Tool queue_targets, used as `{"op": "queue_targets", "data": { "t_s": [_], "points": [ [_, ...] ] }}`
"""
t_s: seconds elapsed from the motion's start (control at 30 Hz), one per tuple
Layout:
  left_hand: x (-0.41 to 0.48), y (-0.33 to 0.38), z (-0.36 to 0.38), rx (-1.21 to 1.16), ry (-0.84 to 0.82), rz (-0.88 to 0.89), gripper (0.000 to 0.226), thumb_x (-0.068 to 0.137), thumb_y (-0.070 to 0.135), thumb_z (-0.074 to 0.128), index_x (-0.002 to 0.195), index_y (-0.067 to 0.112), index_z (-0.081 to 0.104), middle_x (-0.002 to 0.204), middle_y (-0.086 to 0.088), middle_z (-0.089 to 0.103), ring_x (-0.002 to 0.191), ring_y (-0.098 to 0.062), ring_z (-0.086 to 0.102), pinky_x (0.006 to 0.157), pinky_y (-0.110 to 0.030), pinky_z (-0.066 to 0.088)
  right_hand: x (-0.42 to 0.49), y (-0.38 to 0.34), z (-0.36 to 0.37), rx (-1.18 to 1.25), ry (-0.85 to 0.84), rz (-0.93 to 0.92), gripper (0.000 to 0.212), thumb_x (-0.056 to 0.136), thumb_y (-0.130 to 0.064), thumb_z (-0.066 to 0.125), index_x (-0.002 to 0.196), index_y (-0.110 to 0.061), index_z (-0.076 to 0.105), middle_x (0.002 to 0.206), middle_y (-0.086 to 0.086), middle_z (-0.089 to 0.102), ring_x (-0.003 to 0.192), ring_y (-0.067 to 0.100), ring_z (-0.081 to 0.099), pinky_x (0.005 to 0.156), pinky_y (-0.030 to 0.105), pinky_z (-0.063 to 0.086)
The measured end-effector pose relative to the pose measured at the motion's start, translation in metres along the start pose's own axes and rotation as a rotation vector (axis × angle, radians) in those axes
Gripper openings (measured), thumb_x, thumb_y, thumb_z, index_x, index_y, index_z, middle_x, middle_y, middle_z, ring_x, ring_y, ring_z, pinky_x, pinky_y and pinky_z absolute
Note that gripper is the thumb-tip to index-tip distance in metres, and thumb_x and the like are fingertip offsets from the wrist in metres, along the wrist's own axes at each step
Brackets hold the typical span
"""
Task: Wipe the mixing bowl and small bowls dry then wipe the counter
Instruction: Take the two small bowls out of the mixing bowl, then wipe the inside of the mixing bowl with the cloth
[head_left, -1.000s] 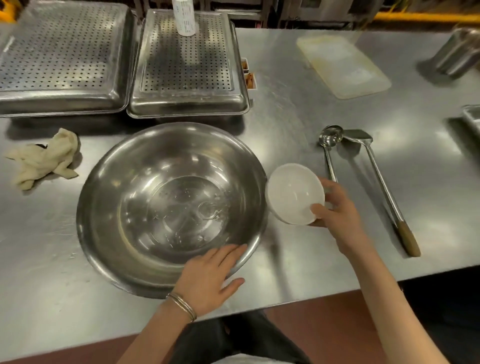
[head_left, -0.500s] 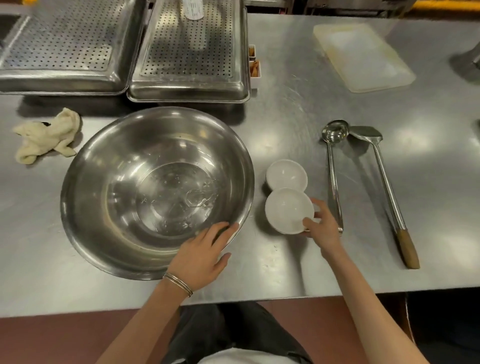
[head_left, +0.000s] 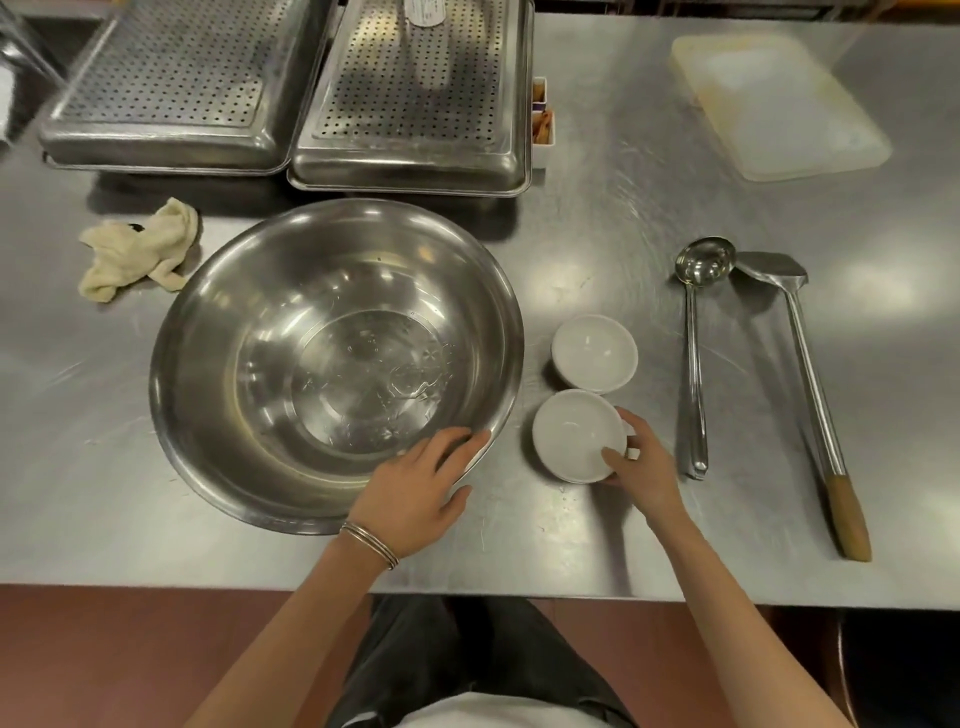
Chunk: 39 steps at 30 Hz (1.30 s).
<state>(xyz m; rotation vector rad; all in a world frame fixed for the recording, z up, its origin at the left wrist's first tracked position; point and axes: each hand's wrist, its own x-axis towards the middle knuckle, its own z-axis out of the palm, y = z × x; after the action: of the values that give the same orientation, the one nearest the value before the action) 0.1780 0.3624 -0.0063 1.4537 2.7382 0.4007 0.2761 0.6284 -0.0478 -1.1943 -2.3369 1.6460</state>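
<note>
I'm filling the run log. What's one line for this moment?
left hand: on mixing bowl rim | right hand: holding near small bowl | cloth: untouched

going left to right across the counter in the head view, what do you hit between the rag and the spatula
rag → mixing bowl → near small bowl → ladle → spatula

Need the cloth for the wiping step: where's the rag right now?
In the head view the rag lies crumpled on the counter at far left, beside the mixing bowl rim and just in front of the left perforated tray; neither hand touches it.
</note>
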Motion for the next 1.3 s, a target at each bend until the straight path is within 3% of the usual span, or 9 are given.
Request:
{"op": "queue_targets", "data": {
  "t_s": [0.1,0.2,0.27,0.4,0.53,0.73,0.97,1.17,1.3],
  "points": [
    [-0.004,-0.003,-0.004,0.019,0.042,0.017,0.051,0.084,0.035,0.046,0.134,0.022,0.042,0.11,0.002,0.06,0.071,-0.011,0.06,0.044,-0.021,0.046,-0.005,-0.013,-0.006,-0.38,0.028,-0.152,0.06,0.085,-0.016,0.066,0.139,-0.014,0.04,0.127,0.017,0.049,0.103,0.032,0.056,0.085,0.036,0.045],
    [-0.023,-0.015,-0.013,0.054,0.06,-0.001,0.041,0.09,0.042,0.041,0.121,0.02,0.055,0.089,0.005,0.067,0.063,-0.011,0.062,0.044,-0.021,0.044,-0.013,-0.044,-0.011,-0.48,0.129,-0.387,0.05,0.087,-0.016,0.063,0.133,-0.009,0.046,0.126,0.017,0.049,0.108,0.032,0.055,0.088,0.034,0.042],
    [-0.043,-0.032,-0.019,0.069,0.042,-0.004,0.046,0.093,0.049,0.033,0.104,0.019,0.066,0.082,0.007,0.068,0.061,-0.012,0.063,0.049,-0.021,0.045,-0.02,-0.072,-0.005,-0.492,0.158,-0.543,0.043,0.087,-0.012,0.063,0.128,-0.009,0.052,0.122,0.015,0.053,0.107,0.032,0.055,0.086,0.03,0.04],
    [-0.077,-0.067,-0.03,0.088,-0.018,0.005,0.051,0.094,0.056,0.029,0.096,0.023,0.067,0.08,0.009,0.067,0.069,-0.012,0.062,0.069,-0.027,0.047,-0.036,-0.115,0.037,-0.567,0.036,-0.799,0.037,0.088,-0.021,0.058,0.124,-0.011,0.056,0.119,0.01,0.057,0.107,0.028,0.055,0.089,0.036,0.046],
    [-0.103,-0.105,-0.041,0.135,0.01,-0.02,0.045,0.09,0.057,0.038,0.097,0.024,0.068,0.09,0.008,0.067,0.087,-0.014,0.062,0.093,-0.036,0.038,-0.057,-0.127,0.101,-0.679,-0.081,-0.934,0.038,0.09,-0.027,0.053,0.124,-0.012,0.055,0.121,0.011,0.056,0.11,0.027,0.054,0.096,0.042,0.044],
    [-0.138,-0.176,-0.063,0.093,0.044,-0.048,0.045,0.094,0.047,0.036,0.117,0.019,0.062,0.119,-0.002,0.062,0.116,-0.02,0.053,0.104,-0.041,0.034,-0.088,-0.153,0.202,-0.689,-0.127,-0.912,0.04,0.09,-0.032,0.042,0.126,-0.015,0.05,0.126,0.01,0.053,0.114,0.027,0.05,0.097,0.045,0.043],
    [-0.159,-0.247,-0.078,-0.003,-0.065,0.207,0.049,0.091,0.03,0.041,0.139,0.02,0.042,0.147,-0.003,0.038,0.138,-0.018,0.029,0.113,-0.038,0.022,-0.129,-0.197,0.299,-0.655,-0.088,-0.88,0.04,0.091,-0.032,0.045,0.125,-0.013,0.052,0.127,0.012,0.052,0.116,0.026,0.047,0.1,0.043,0.04],
    [-0.193,-0.299,-0.08,-0.013,-0.039,-0.012,0.05,0.088,0.031,0.044,0.136,0.016,0.045,0.143,-0.006,0.043,0.132,-0.023,0.039,0.108,-0.043,0.029,-0.131,-0.222,0.353,-0.668,-0.137,-0.912,0.039,0.091,-0.028,0.048,0.127,-0.013,0.05,0.127,0.015,0.052,0.115,0.033,0.051,0.099,0.048,0.042],
    [-0.216,-0.337,-0.075,0.015,-0.069,-0.224,0.05,0.089,0.033,0.04,0.135,0.014,0.047,0.141,-0.007,0.046,0.13,-0.025,0.042,0.107,-0.043,0.029,-0.123,-0.239,0.381,-0.694,-0.205,-0.959,0.043,0.09,-0.029,0.046,0.126,-0.008,0.054,0.129,0.015,0.052,0.118,0.03,0.05,0.099,0.044,0.043]
  ]
}}
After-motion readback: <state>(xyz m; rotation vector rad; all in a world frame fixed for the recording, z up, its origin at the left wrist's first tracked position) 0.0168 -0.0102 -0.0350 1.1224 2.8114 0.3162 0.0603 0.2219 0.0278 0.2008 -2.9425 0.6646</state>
